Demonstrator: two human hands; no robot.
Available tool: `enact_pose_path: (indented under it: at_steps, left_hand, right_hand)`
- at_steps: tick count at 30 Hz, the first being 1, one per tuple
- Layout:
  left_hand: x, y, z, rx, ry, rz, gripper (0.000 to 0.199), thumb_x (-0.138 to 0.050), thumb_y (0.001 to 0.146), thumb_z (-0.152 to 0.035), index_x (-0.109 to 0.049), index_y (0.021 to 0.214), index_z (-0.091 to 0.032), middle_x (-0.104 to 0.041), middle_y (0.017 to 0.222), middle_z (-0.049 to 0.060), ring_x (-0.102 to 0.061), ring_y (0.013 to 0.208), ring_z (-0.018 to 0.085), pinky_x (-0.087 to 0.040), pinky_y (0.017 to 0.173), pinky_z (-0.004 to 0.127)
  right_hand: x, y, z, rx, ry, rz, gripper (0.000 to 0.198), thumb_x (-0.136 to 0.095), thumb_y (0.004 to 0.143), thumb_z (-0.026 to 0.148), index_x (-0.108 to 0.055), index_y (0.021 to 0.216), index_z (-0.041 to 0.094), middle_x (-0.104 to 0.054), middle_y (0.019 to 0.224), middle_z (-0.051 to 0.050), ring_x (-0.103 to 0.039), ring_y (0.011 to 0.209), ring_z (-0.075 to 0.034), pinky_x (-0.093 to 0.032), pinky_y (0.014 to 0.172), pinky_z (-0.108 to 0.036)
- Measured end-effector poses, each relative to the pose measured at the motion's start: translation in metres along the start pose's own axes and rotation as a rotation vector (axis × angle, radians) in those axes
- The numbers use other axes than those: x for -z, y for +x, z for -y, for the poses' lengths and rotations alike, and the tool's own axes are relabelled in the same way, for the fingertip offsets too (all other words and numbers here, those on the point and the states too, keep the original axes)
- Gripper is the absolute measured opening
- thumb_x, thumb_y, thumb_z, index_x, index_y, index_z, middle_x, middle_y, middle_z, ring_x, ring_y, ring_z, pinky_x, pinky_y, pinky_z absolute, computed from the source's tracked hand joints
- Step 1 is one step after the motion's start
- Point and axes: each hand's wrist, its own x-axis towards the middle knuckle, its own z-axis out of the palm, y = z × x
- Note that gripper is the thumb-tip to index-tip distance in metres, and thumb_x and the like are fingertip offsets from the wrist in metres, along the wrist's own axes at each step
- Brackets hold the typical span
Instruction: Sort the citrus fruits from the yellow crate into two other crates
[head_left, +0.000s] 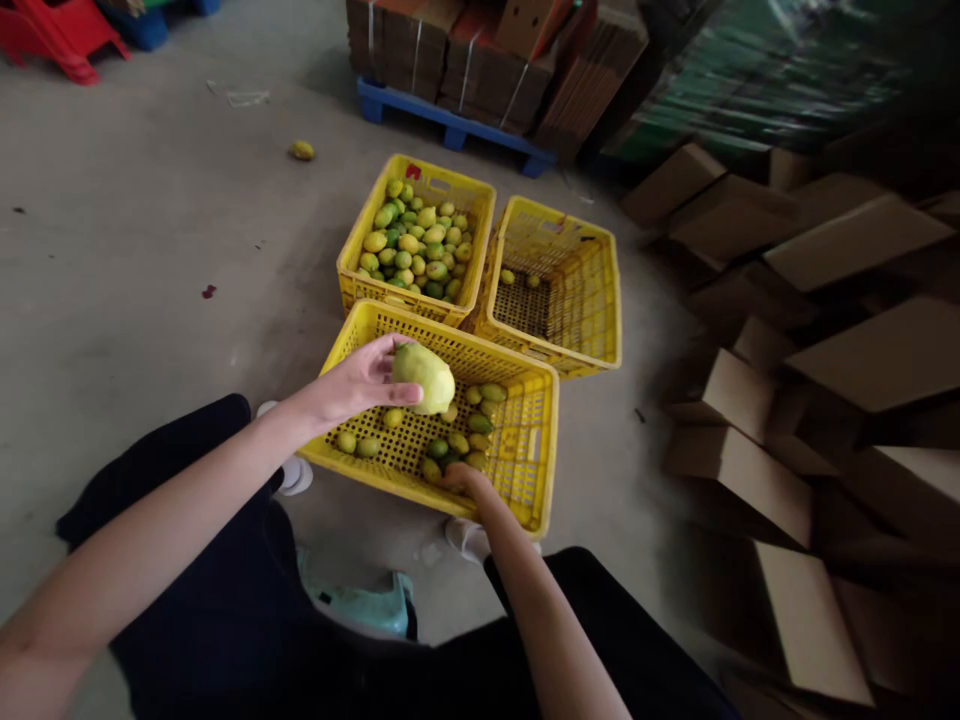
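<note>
My left hand is closed around a large pale yellow-green lemon, held up above the front yellow crate. Down inside that crate, my right hand reaches among the lemons and touches a dark green one; its fingers are mostly hidden, so its grip cannot be made out. Several yellow and green lemons lie around it on the crate's perforated floor. A pair of lemons rests at the left end of the same crate.
Behind stand a yellow crate piled with lemons and another crate with a few. One lemon lies on the floor. Cardboard boxes crowd the right, flattened cartons sit on a blue pallet, and a turquoise stool is beneath me.
</note>
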Motion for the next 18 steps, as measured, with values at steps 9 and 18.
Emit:
enact_pose_path:
  at_steps: [9, 18]
  left_hand:
    - [0.030, 0.003, -0.001, 0.014, -0.419, -0.250, 0.052, -0.074, 0.076, -0.050, -0.059, 0.117, -0.021, -0.067, 0.114, 0.006, -0.064, 0.103, 0.018, -0.054, 0.073, 0.020]
    - [0.050, -0.004, 0.006, 0.038, -0.591, -0.276, 0.038, -0.074, 0.079, -0.035, -0.067, 0.115, -0.022, -0.069, 0.108, 0.006, -0.065, 0.090, 0.015, -0.055, 0.071, 0.021]
  right_hand:
    - [-0.043, 0.067, -0.003, -0.133, -0.555, 0.099, 0.032, -0.060, 0.092, 0.035, -0.059, 0.119, 0.018, -0.061, 0.120, -0.007, -0.062, 0.103, -0.022, -0.054, 0.086, -0.041]
    - [-0.084, 0.145, 0.006, 0.060, -0.855, 0.090, 0.057, -0.058, 0.085, 0.003, -0.050, 0.135, 0.028, -0.040, 0.150, -0.010, -0.035, 0.139, -0.029, -0.039, 0.108, -0.046]
